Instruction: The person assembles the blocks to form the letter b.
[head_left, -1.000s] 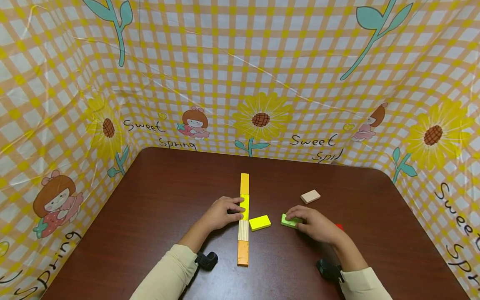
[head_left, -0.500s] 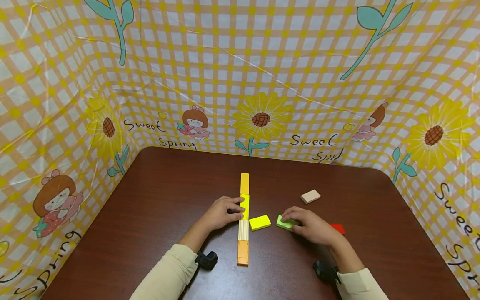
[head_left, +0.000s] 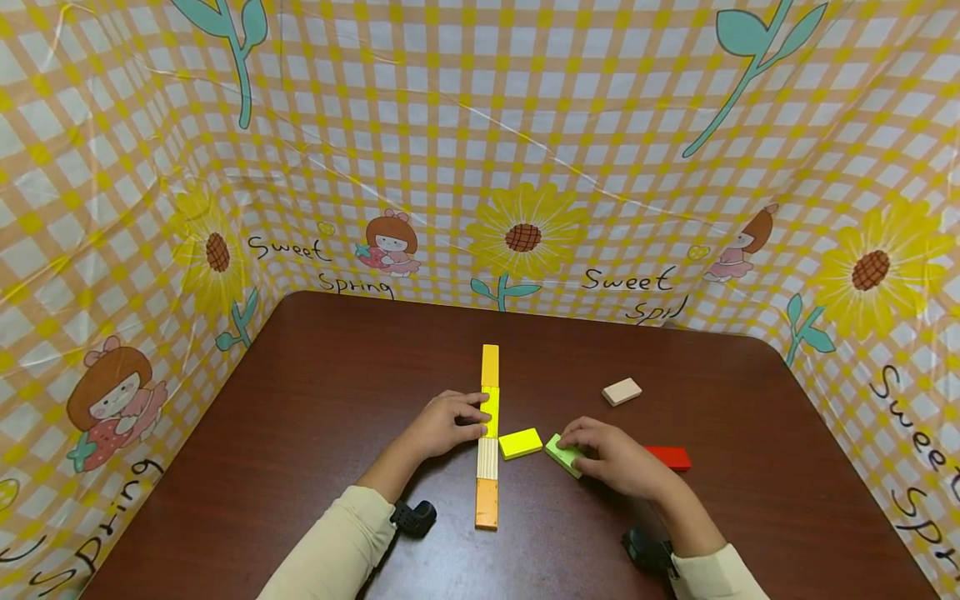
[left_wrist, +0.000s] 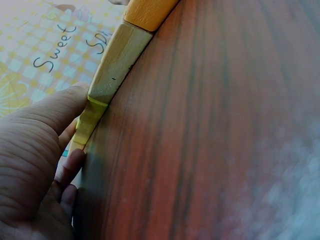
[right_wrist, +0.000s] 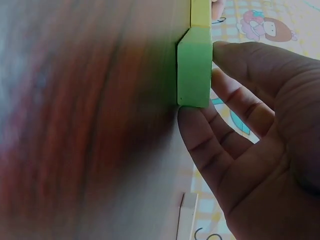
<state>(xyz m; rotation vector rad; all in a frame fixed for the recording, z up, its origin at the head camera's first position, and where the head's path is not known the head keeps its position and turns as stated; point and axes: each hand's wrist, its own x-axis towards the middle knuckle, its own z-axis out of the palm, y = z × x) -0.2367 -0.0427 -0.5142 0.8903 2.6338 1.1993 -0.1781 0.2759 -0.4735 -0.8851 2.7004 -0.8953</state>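
My left hand [head_left: 444,427] rests its fingertips on a yellow block [head_left: 491,414] from its left side. That block belongs to a straight row with a golden-yellow block [head_left: 490,365] at the far end. A striped natural-wood block [head_left: 487,458] and an orange block [head_left: 487,504] form the row's near part. My right hand [head_left: 611,457] holds a light green block [head_left: 561,454] by thumb and fingers, flat on the table and turned askew. Between that block and the row lies a bright yellow block [head_left: 521,444], one corner against the row.
Partly behind my right hand lies a red block [head_left: 670,457]. A pale wooden block [head_left: 622,392] is farther back on the right. The dark brown table [head_left: 360,358] meets a checked, flowered cloth [head_left: 420,167] at the back and sides.
My right hand has slid the green block leftward and turned it, bringing it close to the loose yellow block. More of the red block shows. My left hand has stayed put.
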